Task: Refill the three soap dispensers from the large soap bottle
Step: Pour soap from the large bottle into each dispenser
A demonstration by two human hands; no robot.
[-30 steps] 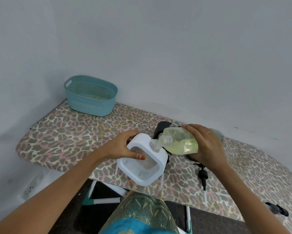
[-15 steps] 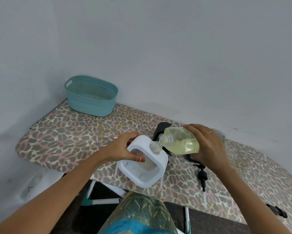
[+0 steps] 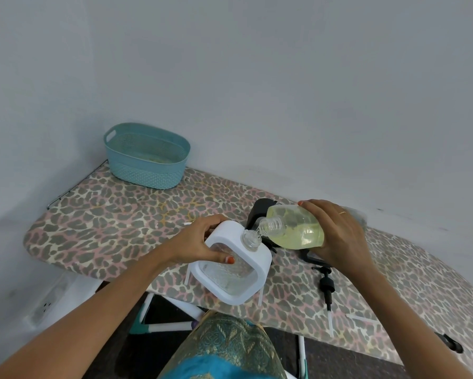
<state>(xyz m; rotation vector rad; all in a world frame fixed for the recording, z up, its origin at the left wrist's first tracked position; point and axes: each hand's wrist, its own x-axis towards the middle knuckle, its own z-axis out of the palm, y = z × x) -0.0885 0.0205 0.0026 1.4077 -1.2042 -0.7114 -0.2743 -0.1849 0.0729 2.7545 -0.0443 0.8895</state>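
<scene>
A: Clasping the white dispenser [image 3: 231, 272] in the left hand [image 3: 200, 242]; curling the right hand [image 3: 339, 236] round the large soap bottle [image 3: 298, 228], tipped at three o'clock, necks meeting.
B: Filling the first, probably; looks almost empty. Black dispenser [image 3: 257, 214] at one o'clock next; third unseen.

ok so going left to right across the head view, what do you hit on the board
basket → left hand → white dispenser → soap bottle → right hand → small black item. Left out: black dispenser and pump, which overlap the bottle.
</scene>
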